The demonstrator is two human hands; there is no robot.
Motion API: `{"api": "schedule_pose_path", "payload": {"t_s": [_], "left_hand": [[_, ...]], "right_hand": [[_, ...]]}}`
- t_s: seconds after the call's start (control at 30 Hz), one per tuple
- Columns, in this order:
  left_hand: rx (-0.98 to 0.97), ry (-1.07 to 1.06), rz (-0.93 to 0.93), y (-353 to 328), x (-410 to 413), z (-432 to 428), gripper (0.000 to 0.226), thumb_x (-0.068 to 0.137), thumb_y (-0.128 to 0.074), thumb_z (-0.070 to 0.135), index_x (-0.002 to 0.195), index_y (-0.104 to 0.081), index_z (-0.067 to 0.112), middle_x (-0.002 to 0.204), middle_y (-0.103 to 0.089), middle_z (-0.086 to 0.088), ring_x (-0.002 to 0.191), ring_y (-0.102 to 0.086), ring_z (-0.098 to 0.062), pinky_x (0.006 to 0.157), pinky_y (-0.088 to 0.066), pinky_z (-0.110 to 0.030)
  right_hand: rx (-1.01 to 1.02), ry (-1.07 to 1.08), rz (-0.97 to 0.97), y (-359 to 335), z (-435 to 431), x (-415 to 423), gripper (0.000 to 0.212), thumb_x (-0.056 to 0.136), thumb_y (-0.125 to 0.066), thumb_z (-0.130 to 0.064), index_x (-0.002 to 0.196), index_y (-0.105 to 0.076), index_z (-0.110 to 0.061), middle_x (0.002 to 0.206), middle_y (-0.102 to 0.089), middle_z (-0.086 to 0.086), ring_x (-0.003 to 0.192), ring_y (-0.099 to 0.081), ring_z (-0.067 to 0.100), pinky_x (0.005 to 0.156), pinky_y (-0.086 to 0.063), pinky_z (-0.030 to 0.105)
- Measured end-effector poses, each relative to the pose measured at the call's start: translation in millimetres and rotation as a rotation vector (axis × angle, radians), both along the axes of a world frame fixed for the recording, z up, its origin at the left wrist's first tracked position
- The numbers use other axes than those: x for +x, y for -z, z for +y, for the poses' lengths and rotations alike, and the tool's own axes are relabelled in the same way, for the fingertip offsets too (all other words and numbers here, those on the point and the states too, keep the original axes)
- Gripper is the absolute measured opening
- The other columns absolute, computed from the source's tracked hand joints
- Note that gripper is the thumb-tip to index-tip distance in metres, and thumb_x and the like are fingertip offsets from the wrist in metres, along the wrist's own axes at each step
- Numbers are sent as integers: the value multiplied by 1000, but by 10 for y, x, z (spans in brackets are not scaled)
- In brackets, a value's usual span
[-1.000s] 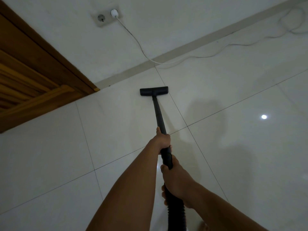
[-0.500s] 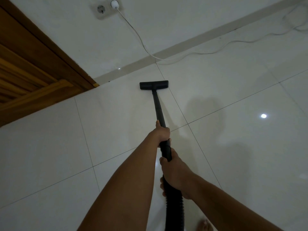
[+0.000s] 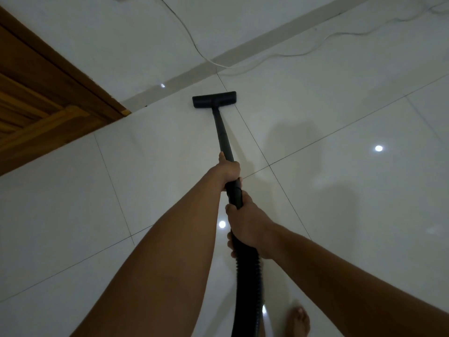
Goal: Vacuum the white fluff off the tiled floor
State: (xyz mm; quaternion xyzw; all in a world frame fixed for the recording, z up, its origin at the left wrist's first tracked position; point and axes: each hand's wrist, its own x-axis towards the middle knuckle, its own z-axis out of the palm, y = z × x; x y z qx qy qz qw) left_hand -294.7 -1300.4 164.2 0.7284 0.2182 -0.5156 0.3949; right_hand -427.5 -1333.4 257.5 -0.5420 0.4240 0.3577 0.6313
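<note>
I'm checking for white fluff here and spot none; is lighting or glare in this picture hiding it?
Head view: dim and underexposed, so the glossy white tiled floor reads grey; round light reflections glare on it, and a soft shadow lies right of the black vacuum wand; white-on-white fluff cannot be made out.

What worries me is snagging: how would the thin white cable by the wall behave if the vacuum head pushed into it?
The cable lies in loose curves, so it is probably floppy and would bunch rather than resist. It looks thin and light, and the tiled floor is glossy, so it would likely slide ahead of the vacuum head.
</note>
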Motion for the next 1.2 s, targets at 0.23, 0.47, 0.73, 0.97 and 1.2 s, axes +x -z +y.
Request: {"api": "schedule_pose_path", "payload": {"t_s": [0.23,0.47,0.73,0.97,1.2], "left_hand": [[14,-13,7,-12,-314,11,74,106,-35,20,158,11,44,94,-59,-12,64,-55,-13,57,-54,-28],[30,-47,16,-69,-883,63,72,106,-36,19,159,6,43,102,-56,-13,66,-55,-14,58,-54,-29],[21,-94,18,-266,-1984,233,73,105,-36,17,159,6,43,101,-56,-12,63,-53,-13,49,-51,-25],[8,-119,53,-345,-3008,489,74,106,-35,17,159,10,42,108,-54,-13,65,-53,-14,43,-50,-23],[46,-82,79,-476,-3541,779,73,105,-35,16,160,6,40,85,-55,-10,61,-53,-13,49,-51,-25]], "right_hand": [[14,4,23,-20,1,-285,54,102,-46,-22,149,-28,-42,82,-60,14,51,-59,19,46,-56,30],[65,12,35,-134,1,-832,52,102,-46,-20,148,-30,-38,82,-59,15,54,-59,21,45,-55,30],[82,-5,59,-358,82,-1866,48,102,-44,-20,145,-34,-39,76,-58,14,48,-57,19,44,-54,28],[-16,-112,25,-427,307,-2855,50,103,-42,-22,150,-30,-34,78,-59,10,28,-53,6,33,-43,17],[108,26,151,-721,572,-3361,48,102,-41,-20,144,-30,-40,72,-56,12,44,-55,17,39,-51,25]]}}
